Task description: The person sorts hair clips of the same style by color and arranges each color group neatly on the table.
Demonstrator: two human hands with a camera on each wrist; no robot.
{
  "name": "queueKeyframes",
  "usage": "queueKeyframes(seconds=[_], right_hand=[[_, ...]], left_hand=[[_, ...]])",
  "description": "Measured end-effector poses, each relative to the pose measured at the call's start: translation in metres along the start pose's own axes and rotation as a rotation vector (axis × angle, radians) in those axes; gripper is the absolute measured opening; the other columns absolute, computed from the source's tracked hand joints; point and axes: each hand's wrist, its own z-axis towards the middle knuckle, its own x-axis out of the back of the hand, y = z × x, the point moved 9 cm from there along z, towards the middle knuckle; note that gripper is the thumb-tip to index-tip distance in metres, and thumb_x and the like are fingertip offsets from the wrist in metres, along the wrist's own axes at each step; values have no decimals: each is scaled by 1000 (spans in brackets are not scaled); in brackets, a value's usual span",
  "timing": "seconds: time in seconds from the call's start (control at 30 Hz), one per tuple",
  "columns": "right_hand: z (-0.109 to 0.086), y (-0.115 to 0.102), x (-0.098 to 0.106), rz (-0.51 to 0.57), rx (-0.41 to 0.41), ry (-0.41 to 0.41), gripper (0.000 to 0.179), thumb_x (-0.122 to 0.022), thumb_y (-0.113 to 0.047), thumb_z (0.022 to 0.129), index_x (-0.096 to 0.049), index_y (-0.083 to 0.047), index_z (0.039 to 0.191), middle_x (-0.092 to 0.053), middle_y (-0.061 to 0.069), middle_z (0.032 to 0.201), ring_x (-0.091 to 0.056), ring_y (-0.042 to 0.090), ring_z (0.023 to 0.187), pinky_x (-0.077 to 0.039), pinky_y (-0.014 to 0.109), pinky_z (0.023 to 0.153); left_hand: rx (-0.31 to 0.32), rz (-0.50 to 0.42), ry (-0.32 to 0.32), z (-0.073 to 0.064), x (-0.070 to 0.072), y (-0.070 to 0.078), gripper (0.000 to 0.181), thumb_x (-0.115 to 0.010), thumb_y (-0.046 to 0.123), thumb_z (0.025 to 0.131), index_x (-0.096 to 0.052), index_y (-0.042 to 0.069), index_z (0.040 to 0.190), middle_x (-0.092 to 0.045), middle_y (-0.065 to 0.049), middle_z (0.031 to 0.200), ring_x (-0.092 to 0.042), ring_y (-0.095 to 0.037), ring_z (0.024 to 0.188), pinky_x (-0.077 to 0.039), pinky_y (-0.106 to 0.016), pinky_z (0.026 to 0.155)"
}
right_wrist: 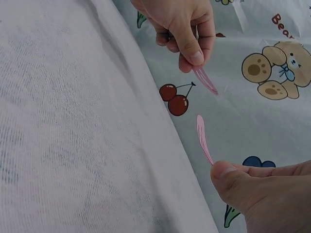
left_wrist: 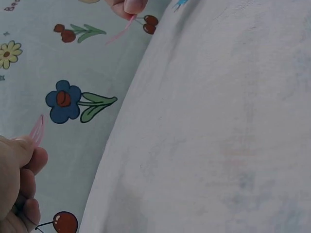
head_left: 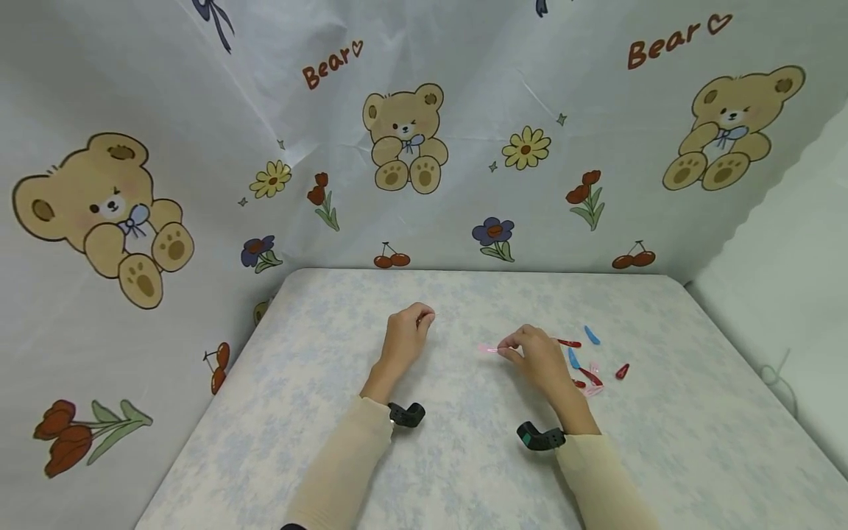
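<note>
My left hand (head_left: 405, 337) is raised over the table left of centre, thumb and fingers pinching one end of a pink snap hair clip (left_wrist: 37, 130). In the right wrist view this clip (right_wrist: 206, 80) points away from the left fingertips. Farther right, my right hand (head_left: 539, 357) pinches a second pink hair clip (head_left: 489, 349) by its end. That clip (right_wrist: 201, 136) sticks out from between the right thumb and finger, its broad end toward the left hand. A gap separates the two clips. Beside the right hand lie loose hair clips, partly hidden by it.
Right of the right hand, several hair clips lie scattered: a blue clip (head_left: 592, 336), a red clip (head_left: 622, 372), a pink clip (head_left: 593, 391) and others close together. The pale mottled table (head_left: 265, 412) meets a bear-printed cloth (head_left: 464, 162) at its back and left.
</note>
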Motion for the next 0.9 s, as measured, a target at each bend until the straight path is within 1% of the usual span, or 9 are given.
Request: queueKeyframes(seconds=[0.1, 0.23, 0.37, 0.43, 0.5, 0.6, 0.63, 0.7, 0.9], right_hand=[[3, -5, -5, 17, 8, -15, 10, -77, -30, 89, -78, -20, 91, -66, -1, 93, -61, 24, 95, -40, 43, 78], [6, -10, -12, 35, 11, -35, 10, -75, -30, 90, -78, -21, 91, -66, -2, 94, -62, 24, 97, -41, 45, 80], [10, -17, -16, 39, 27, -34, 9, -75, -29, 91, -78, -20, 91, -66, -1, 94, -63, 24, 96, -43, 46, 82], [12, -22, -17, 46, 39, -34, 10, -75, -28, 91, -78, -19, 91, -66, -1, 94, -63, 25, 96, -43, 48, 82], [15, -26, -19, 50, 37, -40, 10, -75, -29, 91, -78, -19, 91, -66, -1, 94, -63, 24, 96, -44, 48, 84], [19, -31, -23, 59, 33, -51, 11, -75, -29, 90, -78, -18, 92, -67, -1, 95, -62, 23, 96, -44, 48, 84], [20, -32, -25, 59, 28, -56, 11, -75, -29, 90, -78, -18, 92, -66, -1, 95, -62, 23, 96, -44, 46, 84], [22, -35, -28, 60, 27, -58, 11, -75, -29, 90, -79, -18, 93, -66, -1, 94, -62, 22, 96, -43, 46, 84], [28, -38, -38, 53, 43, -74, 12, -76, -30, 90, -79, -19, 92, -67, -1, 95, -63, 23, 97, -45, 47, 84]], left_hand=[[-2, -25, 34, 1, 7, -5, 15, -64, 21, 99, -75, 10, 100, -74, -1, 85, -60, -9, 66, -49, -24, 61], [7, -36, 22, 3, 12, -12, 18, -66, 23, 98, -78, 9, 100, -75, -1, 85, -62, -8, 66, -50, -23, 61], [33, -23, 8, 5, 19, -21, 15, -67, 22, 97, -78, 12, 99, -76, 0, 86, -63, -9, 69, -52, -25, 64], [76, -32, 7, 4, 23, -27, 14, -69, 22, 96, -79, 13, 99, -76, 1, 86, -65, -10, 72, -54, -27, 66], [133, -47, 1, 3, 25, -34, 13, -70, 23, 96, -80, 15, 98, -77, 2, 87, -66, -10, 74, -55, -29, 67], [227, -85, -17, 0, 25, -45, 13, -71, 26, 95, -81, 18, 98, -77, 5, 87, -67, -9, 76, -55, -30, 68], [247, -94, -25, -1, 25, -48, 14, -71, 26, 95, -81, 18, 98, -77, 6, 87, -68, -9, 76, -55, -31, 68], [272, -106, -47, -2, 22, -52, 15, -70, 25, 94, -82, 17, 97, -77, 7, 86, -66, -9, 73, -55, -31, 68], [310, -116, -100, -4, 13, -59, 14, -70, 20, 89, -83, 16, 91, -75, 8, 78, -63, -10, 63, -53, -30, 66]])
